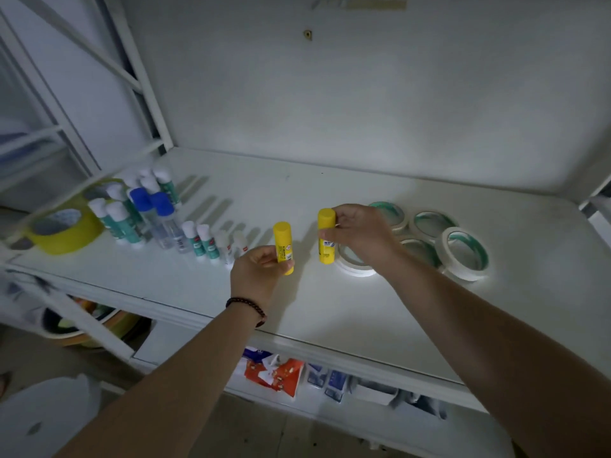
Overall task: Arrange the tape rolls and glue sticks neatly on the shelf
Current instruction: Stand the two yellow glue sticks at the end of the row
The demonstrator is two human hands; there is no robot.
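Each hand holds an upright yellow glue stick over the white shelf (pixel 330 180). My left hand (pixel 258 272) grips one glue stick (pixel 283 241) by its lower part. My right hand (pixel 358 234) grips the other glue stick (pixel 326 226) from the right side. Several white tape rolls with green cores (pixel 461 252) lie flat behind and right of my right hand. At the left stand several white-capped green glue sticks (pixel 124 223), two blue-capped clear bottles (pixel 158 219), small glue sticks (pixel 203 241) in a row, and a big yellow tape roll (pixel 64 231).
The shelf's back wall (pixel 363 94) rises close behind. A white frame post (pixel 145 94) bounds the left side. Below the shelf's front edge (pixel 297 345) a lower level holds red and blue packets (pixel 274 375). A bowl (pixel 82 328) sits lower left.
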